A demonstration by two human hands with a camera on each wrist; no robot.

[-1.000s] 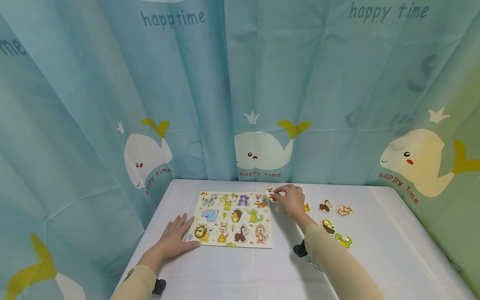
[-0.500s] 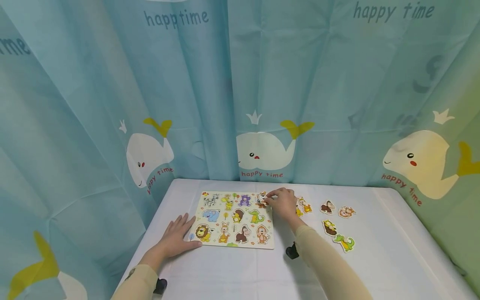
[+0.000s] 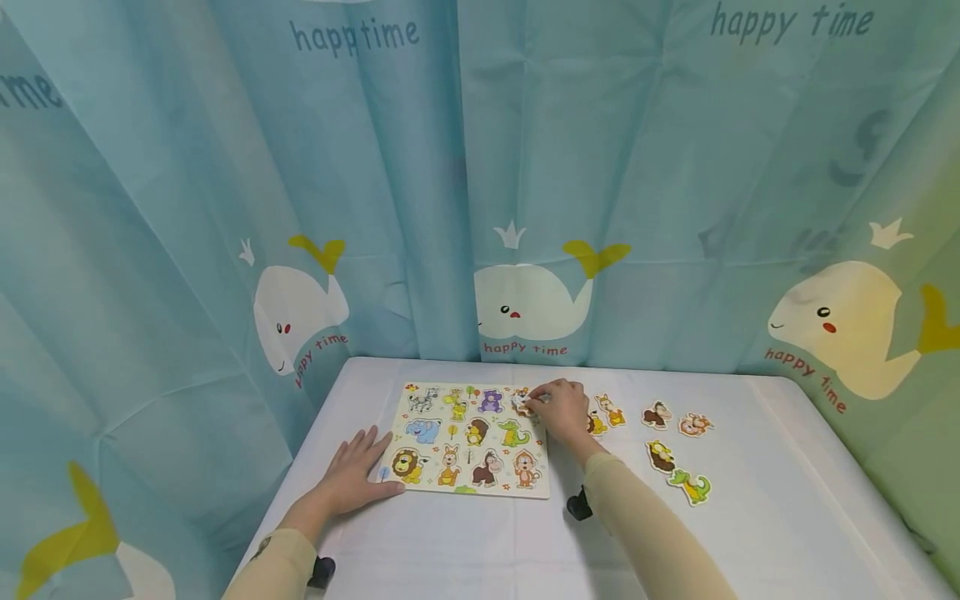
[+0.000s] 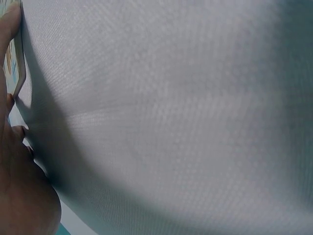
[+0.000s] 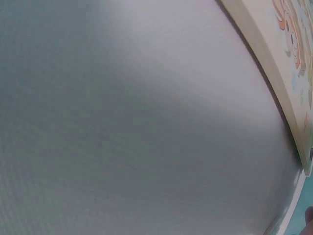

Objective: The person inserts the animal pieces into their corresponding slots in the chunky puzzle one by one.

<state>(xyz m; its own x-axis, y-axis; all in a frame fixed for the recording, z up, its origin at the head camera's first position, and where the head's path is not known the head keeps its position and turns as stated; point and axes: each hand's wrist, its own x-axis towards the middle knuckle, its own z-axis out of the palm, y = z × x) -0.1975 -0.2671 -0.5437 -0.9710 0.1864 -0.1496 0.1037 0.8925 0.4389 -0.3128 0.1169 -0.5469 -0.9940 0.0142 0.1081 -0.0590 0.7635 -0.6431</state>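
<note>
A cream wooden puzzle board (image 3: 542, 446) printed with several cartoon animals lies on the white table. At its upper right corner, my right hand (image 3: 564, 410) pinches a tiger puzzle piece (image 3: 520, 404) over the printed tiger. The fingers partly cover that piece. My left hand (image 3: 351, 475) rests at the board's left edge, fingers spread, with the thumb along the lower left corner. In the left wrist view, part of the left hand (image 4: 24, 191) shows beside the board's edge. The right wrist view catches the board's corner (image 5: 274, 63) and a sliver of fingertip.
Loose pieces lie right of the board: a lion (image 3: 596, 425), a kangaroo (image 3: 611, 411), a gorilla (image 3: 657, 415), a monkey (image 3: 695, 425), a hedgehog (image 3: 661, 456) and a crocodile (image 3: 690, 486). A whale-print curtain (image 3: 412, 208) hangs behind the table.
My right hand has carried the tiger piece leftward from beyond the board's edge onto its upper right corner. The lion and kangaroo pieces have come into fuller view. The left hand stays put.
</note>
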